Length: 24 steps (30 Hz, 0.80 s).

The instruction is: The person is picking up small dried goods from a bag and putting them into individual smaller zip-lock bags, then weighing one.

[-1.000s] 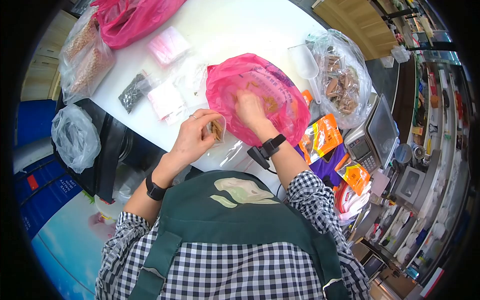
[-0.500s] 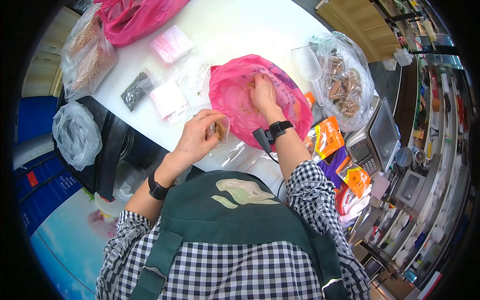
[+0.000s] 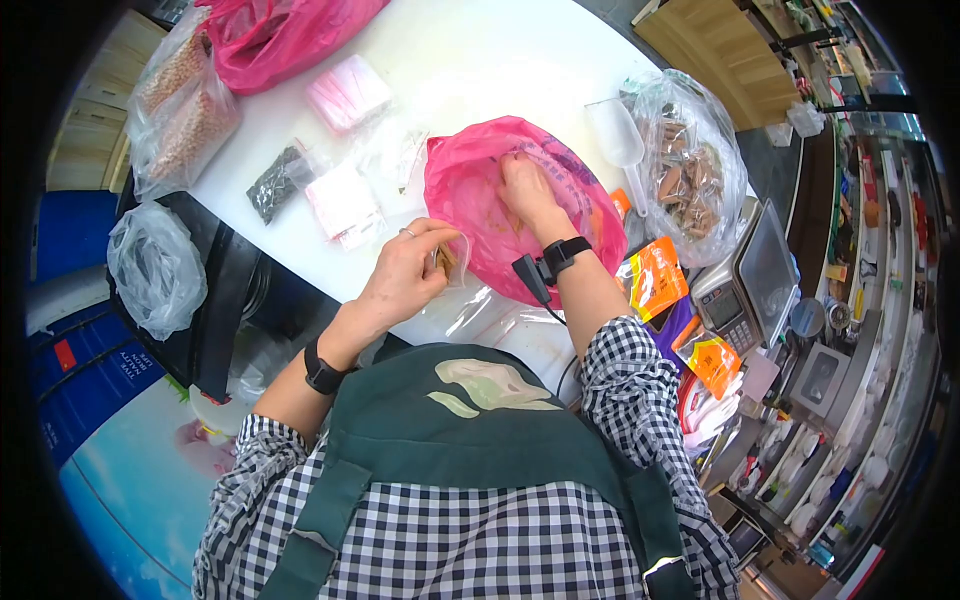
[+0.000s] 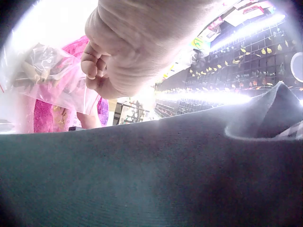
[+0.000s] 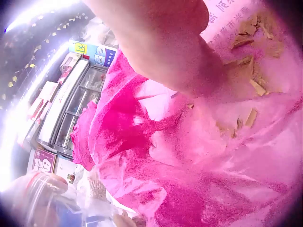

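In the head view my left hand [image 3: 402,276] pinches a small clear bag [image 3: 457,262] with brown pieces inside. The left wrist view shows its curled fingers at the edge of that clear bag [image 4: 71,87]. My right hand [image 3: 530,192] reaches down into an open pink bag [image 3: 470,165], just right of the small bag. In the right wrist view, thin yellow-brown pieces [image 5: 258,86] lie inside the pink bag [image 5: 142,165], beside the right hand [image 5: 165,42]. The right fingertips are hidden, so their grip cannot be made out.
At the right are a white scoop [image 3: 617,135], a clear bag of brown pieces [image 3: 690,180], orange packets [image 3: 655,278] and a scale [image 3: 725,305]. Stacked small bags [image 3: 348,95], a dark packet [image 3: 278,183] and bags of beige beads [image 3: 190,125] lie at the left.
My right hand has moved up and to the right inside the pink bag compared with one second ago. The left hand with the small bag has shifted slightly right in the view.
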### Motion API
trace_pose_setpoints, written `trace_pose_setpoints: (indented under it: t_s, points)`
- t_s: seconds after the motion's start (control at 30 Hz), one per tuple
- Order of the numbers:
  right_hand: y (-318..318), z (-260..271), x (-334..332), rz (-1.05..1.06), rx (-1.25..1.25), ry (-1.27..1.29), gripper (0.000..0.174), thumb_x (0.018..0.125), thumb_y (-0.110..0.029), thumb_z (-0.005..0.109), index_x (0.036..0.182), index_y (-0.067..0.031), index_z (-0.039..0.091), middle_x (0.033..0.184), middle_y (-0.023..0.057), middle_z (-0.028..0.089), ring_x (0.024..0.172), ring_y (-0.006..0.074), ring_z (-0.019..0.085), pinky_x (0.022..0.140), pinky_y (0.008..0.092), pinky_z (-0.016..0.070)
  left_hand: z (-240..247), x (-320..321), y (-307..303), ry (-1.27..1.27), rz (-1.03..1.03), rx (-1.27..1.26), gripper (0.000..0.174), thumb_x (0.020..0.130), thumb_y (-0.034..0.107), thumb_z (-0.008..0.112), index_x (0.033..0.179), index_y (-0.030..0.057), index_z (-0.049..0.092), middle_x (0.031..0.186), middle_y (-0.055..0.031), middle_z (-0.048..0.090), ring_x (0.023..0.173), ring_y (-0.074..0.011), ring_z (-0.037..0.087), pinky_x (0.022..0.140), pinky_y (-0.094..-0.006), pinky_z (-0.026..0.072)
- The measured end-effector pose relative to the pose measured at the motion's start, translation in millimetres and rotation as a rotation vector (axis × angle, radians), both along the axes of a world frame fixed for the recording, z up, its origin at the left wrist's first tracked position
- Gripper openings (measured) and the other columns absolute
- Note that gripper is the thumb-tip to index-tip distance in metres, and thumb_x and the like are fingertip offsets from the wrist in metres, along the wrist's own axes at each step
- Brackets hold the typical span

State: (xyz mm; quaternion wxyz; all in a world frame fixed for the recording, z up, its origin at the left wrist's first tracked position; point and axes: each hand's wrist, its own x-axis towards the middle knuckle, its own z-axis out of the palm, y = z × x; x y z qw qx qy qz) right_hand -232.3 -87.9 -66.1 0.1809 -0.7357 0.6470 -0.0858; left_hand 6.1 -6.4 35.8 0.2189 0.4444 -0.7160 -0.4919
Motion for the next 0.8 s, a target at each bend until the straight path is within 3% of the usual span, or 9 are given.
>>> trace_pose_setpoints:
  t_s: [0.1, 0.17, 0.57, 0.63, 0.67, 0.73, 0.77, 0.8]
  points:
    - [-1.4, 1.1, 0.8, 0.024, 0.008, 0.016, 0.023, 0.078, 0.001, 0.057, 0.099, 0.0068, 0.064, 0.104, 0.0306, 0.062, 0.092, 0.0435, 0.064, 0.081, 0.0473, 0.0533, -5.9, -2.5, -0.2, 0.015, -0.005, -0.102, 0.043, 0.072, -0.006, 0.056, 0.113, 0.0011, 0.064, 0.112, -0.0131, 0.06, 0.075, -0.024, 0.062, 0.07, -0.033, 0.0503]
    - [-2.4, 0.9, 0.5, 0.033, 0.009, 0.025, 0.023, 0.077, 0.001, 0.058, 0.098, 0.0066, 0.064, 0.103, 0.0302, 0.062, 0.091, 0.0432, 0.064, 0.08, 0.0472, 0.0534, -11.9, -4.3, -0.4, 0.036, -0.019, -0.12, 0.046, 0.071, -0.005, 0.059, 0.116, 0.0022, 0.064, 0.115, -0.0105, 0.06, 0.057, -0.0115, 0.053, 0.058, -0.0264, 0.0454]
    - [-1.9, -9.1, 1.1, 0.12, -0.041, 0.093, 0.019, 0.081, 0.001, 0.052, 0.097, 0.0056, 0.062, 0.1, 0.0283, 0.063, 0.092, 0.0416, 0.065, 0.079, 0.0471, 0.0533, -16.2, -7.2, -2.9, 0.043, -0.02, -0.133, 0.044, 0.071, -0.005, 0.059, 0.114, 0.0024, 0.064, 0.115, -0.0115, 0.06, 0.06, -0.0129, 0.055, 0.061, -0.0267, 0.0471]
    - [-1.4, -9.1, 0.8, 0.111, -0.072, 0.04, 0.023, 0.069, 0.002, 0.062, 0.093, 0.0051, 0.061, 0.095, 0.027, 0.063, 0.09, 0.0432, 0.063, 0.081, 0.0465, 0.0523, -14.0, -7.0, -3.0, 0.042, -0.02, -0.12, 0.044, 0.07, -0.005, 0.059, 0.114, 0.0025, 0.064, 0.115, -0.0112, 0.06, 0.06, -0.0129, 0.055, 0.06, -0.0266, 0.047]
    - [-0.7, -8.5, -1.3, 0.111, -0.072, 0.04, 0.023, 0.069, 0.002, 0.062, 0.093, 0.0051, 0.061, 0.095, 0.027, 0.063, 0.09, 0.0432, 0.063, 0.081, 0.0465, 0.0523, -13.2, -6.9, -3.1, 0.04, -0.019, -0.105, 0.045, 0.07, -0.005, 0.06, 0.114, 0.0025, 0.064, 0.114, -0.0109, 0.06, 0.06, -0.0129, 0.055, 0.06, -0.0265, 0.0468]
    - [2.5, 10.1, -1.0, 0.034, -0.002, -0.059, 0.022, 0.07, 0.002, 0.063, 0.092, 0.0035, 0.061, 0.09, 0.0218, 0.064, 0.083, 0.0358, 0.065, 0.073, 0.0408, 0.054, -13.4, -6.4, -3.3, 0.045, -0.011, -0.103, 0.045, 0.07, -0.005, 0.06, 0.114, 0.0024, 0.064, 0.114, -0.0107, 0.06, 0.059, -0.0129, 0.054, 0.06, -0.0266, 0.0466]
    - [4.6, 20.6, 1.1, 0.041, 0.001, -0.059, 0.022, 0.07, 0.002, 0.063, 0.092, 0.0035, 0.061, 0.09, 0.0218, 0.064, 0.083, 0.0358, 0.065, 0.073, 0.0408, 0.054, -14.0, -5.8, -2.9, 0.051, -0.001, -0.099, 0.044, 0.07, -0.004, 0.06, 0.114, 0.0023, 0.064, 0.114, -0.0105, 0.06, 0.059, -0.0129, 0.054, 0.06, -0.0267, 0.0464]
    - [8.5, 37.2, 5.1, -0.051, 0.03, -0.269, 0.02, 0.071, 0.002, 0.063, 0.091, 0.0012, 0.062, 0.089, 0.0189, 0.064, 0.079, 0.0316, 0.065, 0.071, 0.0385, 0.0532, -14.4, -5.1, -2.4, 0.052, 0.005, -0.095, 0.044, 0.07, -0.004, 0.06, 0.114, 0.0023, 0.064, 0.114, -0.0105, 0.06, 0.059, -0.0129, 0.054, 0.06, -0.0267, 0.0464]
